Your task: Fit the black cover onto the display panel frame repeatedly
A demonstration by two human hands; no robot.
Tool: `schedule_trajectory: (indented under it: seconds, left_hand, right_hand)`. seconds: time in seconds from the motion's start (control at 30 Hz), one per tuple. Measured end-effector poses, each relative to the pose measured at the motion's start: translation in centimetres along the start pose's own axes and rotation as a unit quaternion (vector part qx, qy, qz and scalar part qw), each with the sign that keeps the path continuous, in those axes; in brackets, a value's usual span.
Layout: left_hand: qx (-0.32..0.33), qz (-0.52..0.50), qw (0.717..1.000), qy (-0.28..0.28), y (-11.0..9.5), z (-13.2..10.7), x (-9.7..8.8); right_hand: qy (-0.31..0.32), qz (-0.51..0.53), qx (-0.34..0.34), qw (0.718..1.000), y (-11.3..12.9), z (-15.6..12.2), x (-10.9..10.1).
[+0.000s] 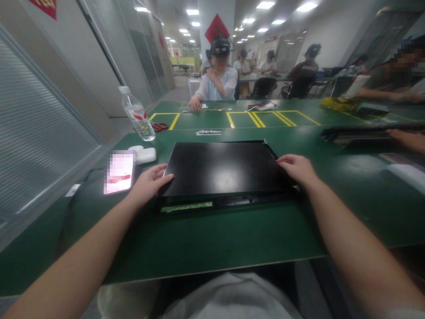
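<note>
A flat black panel (222, 166), like a screen, lies on the green table (199, 239) straight in front of me. Along its near edge a narrow green circuit strip (187, 207) shows. My left hand (149, 182) rests on the panel's left near corner with the fingers wrapped over the edge. My right hand (297, 168) holds the right edge, fingers curled on top of it.
A lit phone (119, 177) and a white charger (144, 155) lie left of the panel. A water bottle (137, 116) and red scissors (161, 126) stand further back. Small white parts (208, 132) lie behind the panel. A person sits opposite; another person's hand (408, 139) holds a second panel at right.
</note>
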State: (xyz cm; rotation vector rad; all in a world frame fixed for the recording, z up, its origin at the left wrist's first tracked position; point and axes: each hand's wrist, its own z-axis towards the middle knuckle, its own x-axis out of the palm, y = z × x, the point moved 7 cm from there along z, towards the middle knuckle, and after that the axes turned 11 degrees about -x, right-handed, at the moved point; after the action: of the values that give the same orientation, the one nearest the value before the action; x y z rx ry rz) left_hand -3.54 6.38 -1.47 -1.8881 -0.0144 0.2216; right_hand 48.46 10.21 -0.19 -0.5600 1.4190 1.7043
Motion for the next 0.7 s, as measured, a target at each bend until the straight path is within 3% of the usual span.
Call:
schedule_trajectory:
  seconds: [0.7]
  left_hand:
    - [-0.007, 0.007, 1.0, -0.005, -0.64, -0.74, 0.48]
  right_hand:
    - [-0.003, 0.002, -0.005, 1.0, 0.1, -0.01, -0.01]
